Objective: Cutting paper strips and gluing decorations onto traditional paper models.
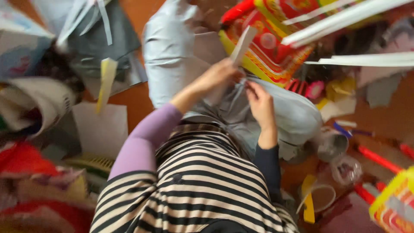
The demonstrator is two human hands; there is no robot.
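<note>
Both our hands pinch at pale grey plastic wrapping.

Our left hand is closed on a white paper strip and touches the grey plastic bag; our right hand pinches its folds, the two close together. Beyond lies one red-and-yellow printed package; another shows at the lower right.

An orange-brown floor carries white paper sheets, red markers and, seemingly, a tape roll.
</note>
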